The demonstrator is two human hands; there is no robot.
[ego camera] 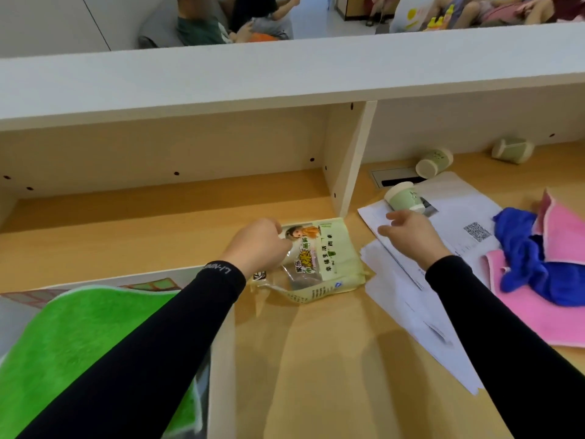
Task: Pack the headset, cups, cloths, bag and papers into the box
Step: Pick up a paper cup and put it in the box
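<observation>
I recorded the left hand point(258, 245) closed on the upper left corner of the bag point(323, 258), a pale green printed packet lying flat on the desk point(316, 359) just in front of the shelf divider point(348, 160). I judged the corner grip sensible: the packet is thin and limp, so a pinch at the edge is the readiest way to lift it off a flat surface. The right hand point(408, 236) hovered over the papers point(411, 296), fingers loosely spread and holding nothing, apparently ready either to steady the packet or to take the sheets next.

The box point(221, 359) stood at the lower left, close beside the bag, with a green cloth point(79, 337) draped over its opening; whether that cloth was fully inside I could not tell. Three cups remained out: one cup point(403, 196) on its side on the papers, a second point(433, 161) behind it, a third point(512, 149) further right under the shelf. A blue cloth point(531, 258) lay heaped on a pink cloth point(544, 312) at the right. No headset was visible. Most of the packing, in my assessment, was outstanding.
</observation>
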